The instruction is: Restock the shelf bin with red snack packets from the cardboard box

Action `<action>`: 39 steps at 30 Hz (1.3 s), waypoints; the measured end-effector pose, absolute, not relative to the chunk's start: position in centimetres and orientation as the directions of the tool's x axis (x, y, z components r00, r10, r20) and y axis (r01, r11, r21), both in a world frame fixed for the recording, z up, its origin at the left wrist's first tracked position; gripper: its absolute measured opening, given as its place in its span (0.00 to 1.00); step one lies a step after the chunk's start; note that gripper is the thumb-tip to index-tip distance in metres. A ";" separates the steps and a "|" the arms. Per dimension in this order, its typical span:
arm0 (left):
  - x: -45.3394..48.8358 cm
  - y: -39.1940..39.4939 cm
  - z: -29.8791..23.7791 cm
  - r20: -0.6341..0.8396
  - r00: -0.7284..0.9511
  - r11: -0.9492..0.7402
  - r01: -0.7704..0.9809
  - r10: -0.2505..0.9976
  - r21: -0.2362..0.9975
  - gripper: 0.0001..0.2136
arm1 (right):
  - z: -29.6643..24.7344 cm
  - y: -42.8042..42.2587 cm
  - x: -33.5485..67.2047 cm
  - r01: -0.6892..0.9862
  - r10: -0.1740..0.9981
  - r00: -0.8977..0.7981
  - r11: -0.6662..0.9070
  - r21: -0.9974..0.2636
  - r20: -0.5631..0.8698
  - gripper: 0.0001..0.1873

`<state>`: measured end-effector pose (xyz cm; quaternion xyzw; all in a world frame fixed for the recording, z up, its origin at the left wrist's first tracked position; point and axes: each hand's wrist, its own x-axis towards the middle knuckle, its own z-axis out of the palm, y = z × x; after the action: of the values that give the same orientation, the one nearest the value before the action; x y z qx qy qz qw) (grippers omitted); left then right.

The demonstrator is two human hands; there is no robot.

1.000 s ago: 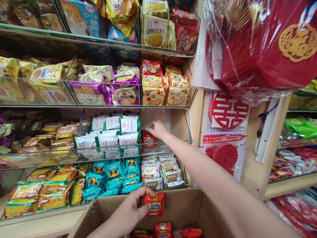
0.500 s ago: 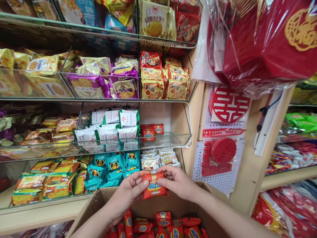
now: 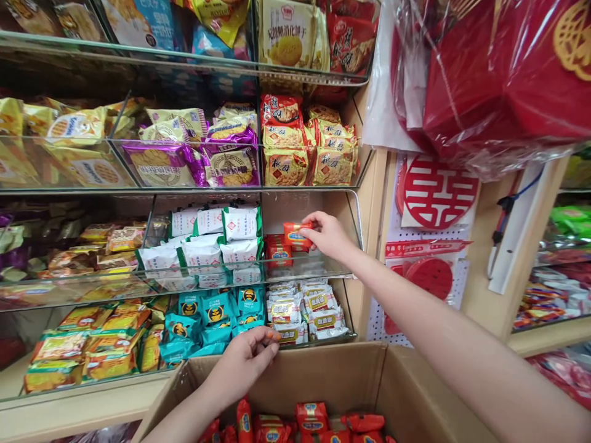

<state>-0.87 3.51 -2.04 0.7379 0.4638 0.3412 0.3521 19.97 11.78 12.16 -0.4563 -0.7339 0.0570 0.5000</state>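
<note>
My right hand (image 3: 327,235) reaches into the right compartment of a glass shelf (image 3: 323,269) and grips a small red snack packet (image 3: 297,234). It holds the packet just above a low stack of the same red packets (image 3: 277,253) on that shelf. My left hand (image 3: 247,359) hovers over the far rim of an open cardboard box (image 3: 351,375), fingers curled together with nothing visible in them. More red packets (image 3: 312,421) lie in the bottom of the box.
Green-and-white packets (image 3: 220,242) fill the compartment left of the red stack. Teal packets (image 3: 213,320) and white packets (image 3: 305,307) sit on the shelf below. Red decorations in plastic (image 3: 489,80) hang at the upper right beside a wooden post (image 3: 508,271).
Half a second ago both hands held one red packet over the box. My right hand has carried it up to the glass shelf; my left hand stayed low by the box rim.
</note>
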 end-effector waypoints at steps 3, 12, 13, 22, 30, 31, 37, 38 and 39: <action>-0.9 3.4 -2.0 0.178 0.334 -0.330 0.483 0.926 0.811 0.13 | 13.3 14.0 18.2 0.745 0.810 -0.226 0.502 -0.440 0.541 0.12; -0.7 3.3 -1.7 0.205 0.356 -0.383 0.556 0.912 0.737 0.11 | 12.6 15.0 15.3 0.866 0.857 -0.351 0.451 -0.218 0.378 0.08; -0.6 3.2 -1.6 0.216 0.367 -0.402 0.566 0.905 0.720 0.11 | 12.5 15.2 15.4 0.870 0.859 -0.347 0.445 -0.213 0.376 0.09; 0.2 0.3 -2.6 0.065 0.667 -0.615 0.639 0.742 0.462 0.10 | 11.1 8.4 15.7 0.553 0.171 -0.350 0.831 0.056 0.921 0.13; 0.9 -0.6 -5.8 -0.375 0.634 -0.646 0.755 0.677 0.110 0.21 | -4.6 -1.2 15.7 0.343 0.342 -0.936 0.939 0.000 -0.077 0.09; 1.0 -0.6 -5.6 -0.396 0.621 -0.645 0.759 0.676 0.089 0.22 | -5.6 -1.2 15.9 0.364 0.351 -0.925 0.929 -0.070 -0.146 0.10; 0.7 -0.7 -3.9 -0.560 0.541 -0.621 0.781 0.627 0.059 0.22 | -7.2 -0.7 14.8 0.662 0.438 -0.683 0.710 -0.241 -0.585 0.17; 0.6 -0.7 -3.8 -0.589 0.532 -0.625 0.779 0.608 0.058 0.20 | -7.6 -0.7 14.4 0.696 0.448 -0.644 0.679 -0.233 -0.620 0.17; 0.4 -0.8 -3.8 -0.600 0.539 -0.637 0.768 0.592 0.062 0.19 | -8.0 -0.6 14.1 0.713 0.455 -0.628 0.662 -0.232 -0.631 0.18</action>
<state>0.38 -0.82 -3.85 0.8622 0.3944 -0.2740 0.1611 14.09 -0.65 -8.01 -0.3354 -0.8705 0.2374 -0.2708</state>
